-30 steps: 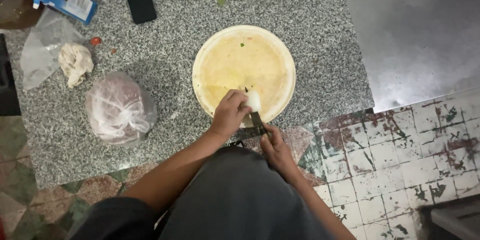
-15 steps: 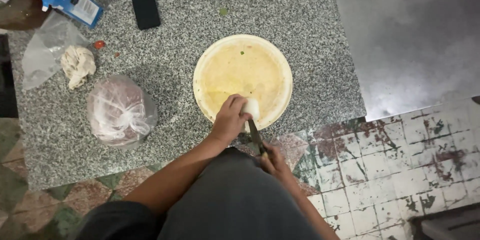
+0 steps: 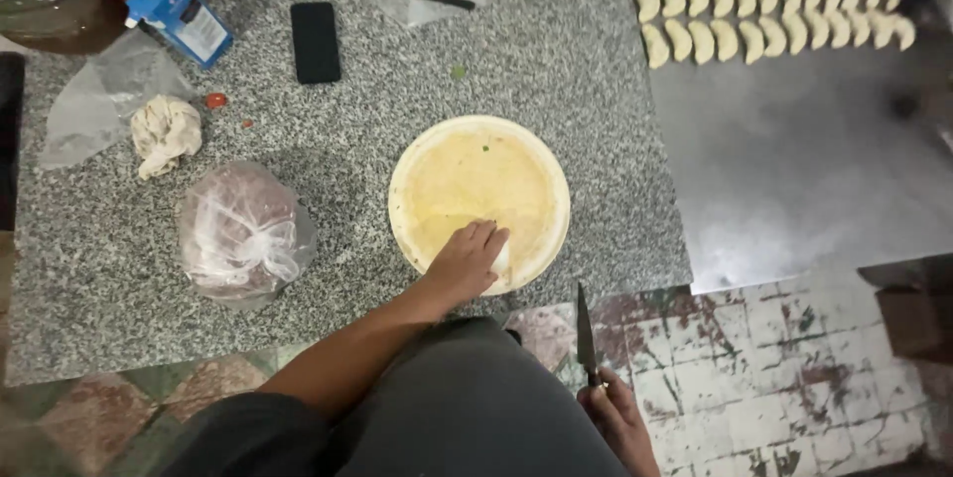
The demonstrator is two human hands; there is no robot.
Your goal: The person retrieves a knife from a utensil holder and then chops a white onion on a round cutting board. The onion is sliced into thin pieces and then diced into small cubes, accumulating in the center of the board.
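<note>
A round, pale yellow cutting board (image 3: 467, 174) lies on the speckled granite counter (image 3: 377, 80). My left hand (image 3: 465, 261) rests on the board's near edge, closed over a small white piece of food (image 3: 501, 261). My right hand (image 3: 617, 417) is down below the counter edge, over the tiled floor, gripping a dark knife (image 3: 585, 333) with its blade pointing up toward the counter.
A tied clear plastic bag (image 3: 243, 234) sits left of the board. Farther left are a crumpled white lump (image 3: 164, 135), a blue carton (image 3: 181, 15) and a black phone (image 3: 315, 41). Several folded dumplings (image 3: 774, 20) lie in rows on the metal surface (image 3: 794, 169) at right.
My right hand has pulled the knife away from the board, down and to the right, below the counter edge. My left hand stays on the white piece. The view has shifted to show the dumplings.
</note>
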